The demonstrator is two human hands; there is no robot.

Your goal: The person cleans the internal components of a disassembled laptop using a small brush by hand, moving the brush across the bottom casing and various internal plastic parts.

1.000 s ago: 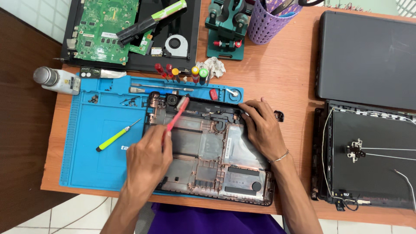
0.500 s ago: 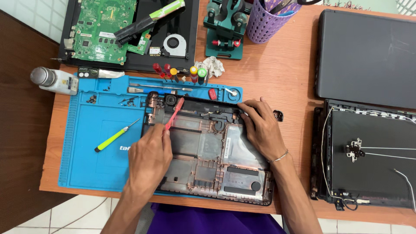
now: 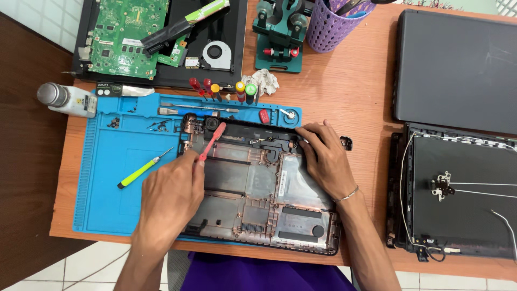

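From the head view, my left hand [image 3: 169,196] has its fingers closed around a red brush [image 3: 210,141], bristles up at the far left corner of the laptop base shell [image 3: 258,188]. My right hand [image 3: 326,159] presses loosely spread fingers on its far right corner, steadying it on the blue mat [image 3: 116,178].

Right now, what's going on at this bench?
A person is working on an emptied laptop bottom case lying on a blue work mat. The left hand holds a red brush-like tool with its tip at the case's upper left corner, while the right hand presses on the case's upper right edge. A yellow-green screwdriver lies on the mat to the left. A green circuit board sits at the back of the table.
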